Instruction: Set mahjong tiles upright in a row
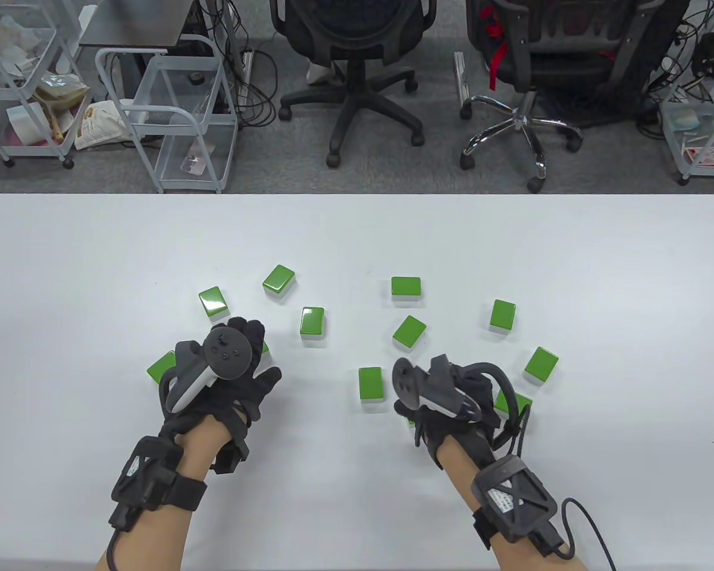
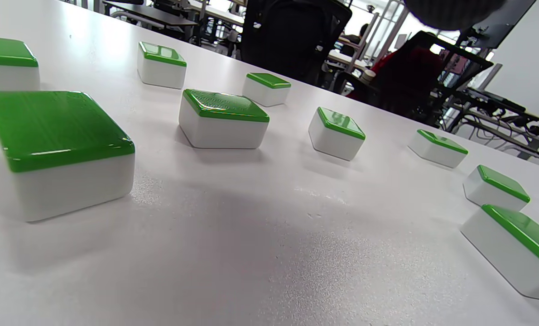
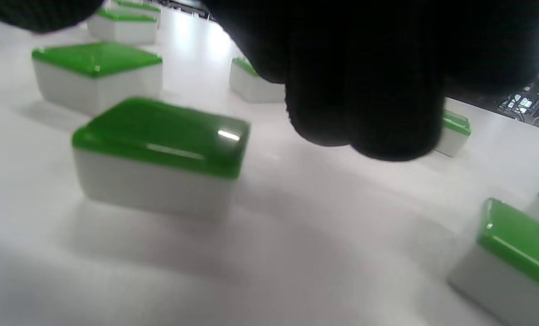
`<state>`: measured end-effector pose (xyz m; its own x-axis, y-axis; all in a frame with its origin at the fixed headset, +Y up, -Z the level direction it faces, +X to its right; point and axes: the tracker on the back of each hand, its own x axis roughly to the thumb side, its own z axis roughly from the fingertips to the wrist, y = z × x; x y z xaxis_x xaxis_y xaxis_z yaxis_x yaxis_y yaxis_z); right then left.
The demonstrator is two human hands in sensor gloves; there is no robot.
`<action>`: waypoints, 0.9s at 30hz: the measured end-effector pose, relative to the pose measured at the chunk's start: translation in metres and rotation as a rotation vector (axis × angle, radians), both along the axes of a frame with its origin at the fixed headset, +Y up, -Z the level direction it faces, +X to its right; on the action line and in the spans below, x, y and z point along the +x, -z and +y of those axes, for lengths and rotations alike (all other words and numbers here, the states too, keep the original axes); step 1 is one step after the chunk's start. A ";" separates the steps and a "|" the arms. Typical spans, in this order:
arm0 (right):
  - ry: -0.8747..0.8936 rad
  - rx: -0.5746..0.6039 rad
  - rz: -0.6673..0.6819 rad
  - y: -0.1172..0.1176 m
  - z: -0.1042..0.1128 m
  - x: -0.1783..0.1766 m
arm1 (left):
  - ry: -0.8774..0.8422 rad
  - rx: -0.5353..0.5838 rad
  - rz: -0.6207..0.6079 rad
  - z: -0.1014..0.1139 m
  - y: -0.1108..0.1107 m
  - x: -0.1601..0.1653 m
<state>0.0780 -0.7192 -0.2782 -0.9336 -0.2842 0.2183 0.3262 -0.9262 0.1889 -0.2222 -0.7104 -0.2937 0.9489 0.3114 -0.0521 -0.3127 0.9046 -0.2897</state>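
Our left hand [image 1: 232, 369] hovers palm-down, fingers spread, holding nothing; tiles [image 1: 312, 322] lie flat, green up, scattered, none upright. Right hand [image 1: 446, 395] looks loosely curled, grip unclear; nearest tile [image 1: 370, 383] lies just left, long axis pointing away from us.

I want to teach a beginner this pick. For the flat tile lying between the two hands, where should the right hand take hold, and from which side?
Judging by its pose, the tile lies flat, green back up, apart from its neighbours. The right hand should probably come from above and pinch the two long white side walls, thumb on one, fingers opposite. Those faces are flat, parallel and clear, leaving the short end free to tip down onto the table.
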 end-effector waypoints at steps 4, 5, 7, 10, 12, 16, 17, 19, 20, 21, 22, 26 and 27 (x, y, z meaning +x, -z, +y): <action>-0.118 -0.027 0.036 0.000 -0.023 -0.011 | 0.001 -0.003 -0.003 0.000 0.000 0.000; -0.118 -0.030 0.043 0.000 -0.026 -0.012 | 0.002 -0.003 -0.004 -0.001 0.000 0.000; -0.058 -0.048 0.036 0.000 -0.026 -0.013 | 0.007 -0.007 -0.004 -0.001 0.001 0.000; 0.065 -0.205 0.039 0.001 -0.025 -0.009 | 0.010 -0.018 -0.005 -0.003 0.001 -0.001; 0.187 -0.282 0.087 -0.003 -0.023 -0.007 | 0.010 -0.018 -0.004 -0.003 0.001 -0.001; 0.284 -0.521 0.273 -0.019 -0.019 -0.010 | 0.005 -0.016 -0.003 -0.003 0.001 -0.001; 0.296 -0.568 0.277 -0.022 -0.018 -0.012 | 0.007 -0.018 -0.003 -0.003 0.001 -0.001; 0.306 -0.601 0.295 -0.022 -0.016 -0.011 | 0.006 -0.021 -0.003 -0.003 0.001 -0.001; 0.315 -0.617 0.289 -0.021 -0.015 -0.010 | 0.006 -0.021 -0.004 -0.003 0.000 -0.001; 0.362 -0.644 0.277 -0.019 -0.014 -0.007 | 0.004 -0.022 -0.004 -0.003 0.000 -0.001; 0.399 -0.652 0.269 -0.017 -0.013 -0.004 | 0.002 -0.021 -0.004 -0.003 0.000 -0.001; 0.585 -0.657 0.190 -0.004 -0.015 0.015 | 0.001 -0.022 -0.005 -0.003 0.000 -0.001; 0.619 -0.636 0.174 -0.001 -0.016 0.019 | 0.001 -0.024 -0.006 -0.003 0.000 -0.001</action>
